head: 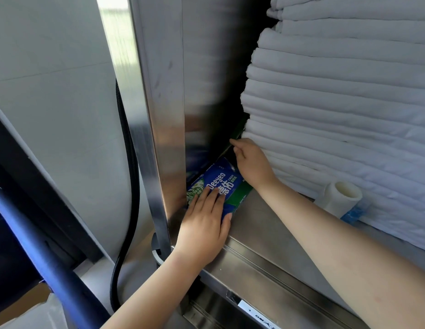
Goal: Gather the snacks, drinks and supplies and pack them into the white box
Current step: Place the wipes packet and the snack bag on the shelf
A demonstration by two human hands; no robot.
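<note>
a stainless steel shelf [285, 236] sits inside a steel cabinet whose upright side panel [166, 110] rises on the left, with a pale tiled wall beyond it. in the shelf's left corner, tight against that panel, lies a blue pack of wet wipes [221, 179] printed with white lettering. it rests on a long green box [241, 194] that runs back into the shelf. the left hand [203, 224] lies flat on the near end of the pack, its fingers straight and spread over the print, with the thumb set against the pack's near corner. the right hand [253, 162] reaches in from the right to the far end of the pack, with its fingers curled down out of sight and one digit stretched toward the green edge. i cannot tell whether it grasps the pack, the box or nothing. just beside the right hand a tall stack of folded white towels [337, 103] fills the right of the shelf. near the foot of the stack stands a white roll [340, 198], with crumpled blue plastic beside it. left of the cabinet, a black ribbed hose [129, 162] hangs down along the wall. a blue pole [43, 248] slants across the lower left corner, above a piece of brown cardboard [37, 296].
</note>
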